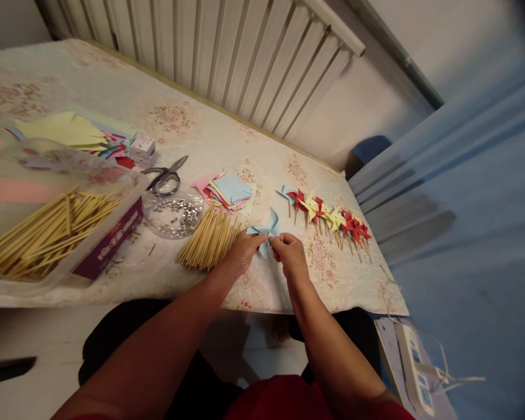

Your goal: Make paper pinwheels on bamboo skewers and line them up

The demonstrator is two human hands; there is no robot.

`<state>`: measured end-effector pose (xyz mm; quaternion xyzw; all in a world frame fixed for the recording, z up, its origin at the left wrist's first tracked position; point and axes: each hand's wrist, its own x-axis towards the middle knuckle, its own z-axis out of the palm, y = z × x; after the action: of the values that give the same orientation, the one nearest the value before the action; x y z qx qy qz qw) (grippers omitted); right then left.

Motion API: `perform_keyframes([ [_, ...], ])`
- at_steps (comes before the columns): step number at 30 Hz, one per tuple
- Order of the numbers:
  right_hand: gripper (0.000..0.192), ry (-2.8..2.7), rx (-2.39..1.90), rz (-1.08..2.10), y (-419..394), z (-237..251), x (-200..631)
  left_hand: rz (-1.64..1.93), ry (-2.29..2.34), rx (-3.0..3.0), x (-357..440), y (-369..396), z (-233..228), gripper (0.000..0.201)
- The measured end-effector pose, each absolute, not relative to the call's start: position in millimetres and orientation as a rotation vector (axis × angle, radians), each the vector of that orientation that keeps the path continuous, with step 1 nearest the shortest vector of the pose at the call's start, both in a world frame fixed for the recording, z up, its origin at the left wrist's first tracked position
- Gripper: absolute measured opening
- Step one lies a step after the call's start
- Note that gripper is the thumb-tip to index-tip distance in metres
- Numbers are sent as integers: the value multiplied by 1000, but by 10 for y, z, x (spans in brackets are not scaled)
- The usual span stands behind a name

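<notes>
A light blue paper pinwheel (270, 220) is held above the table, its blades folded in toward the middle. My left hand (244, 249) is closed on its left side. With thumb and forefinger, my right hand (290, 249) pinches near the pinwheel's centre; any small part between those fingertips is hidden. Just left of my left hand lies a row of thin wooden sticks (207, 239). Behind it is a stack of cut paper squares (231, 191), a blue one on top. Finished pinwheels on sticks (332, 219), red, yellow and blue, lie in a row to the right.
A clear dish of metal pins (179, 214) sits left of the sticks, with scissors (168, 177) behind it. Farther left stand a plastic bin (135, 195) of sticks, small white boxes (143, 146) and coloured paper (65, 131). A power strip (413, 364) is at lower right.
</notes>
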<state>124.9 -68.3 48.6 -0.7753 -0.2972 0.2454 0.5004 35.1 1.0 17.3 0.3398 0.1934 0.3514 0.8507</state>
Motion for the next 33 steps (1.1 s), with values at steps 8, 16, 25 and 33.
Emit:
perform_keyframes([
  [8, 28, -730, -1801, 734, -691, 522, 1276, 712, 392, 724, 349, 13, 165, 17],
  [16, 32, -733, -1717, 848, -697, 595, 1268, 714, 411, 711, 335, 5, 209, 16],
  [25, 34, -725, -1722, 877, -688, 619, 1301, 698, 411, 709, 333, 12, 210, 20],
  [33, 33, -746, -1730, 886, -693, 640, 1292, 688, 426, 719, 318, 14, 218, 19],
])
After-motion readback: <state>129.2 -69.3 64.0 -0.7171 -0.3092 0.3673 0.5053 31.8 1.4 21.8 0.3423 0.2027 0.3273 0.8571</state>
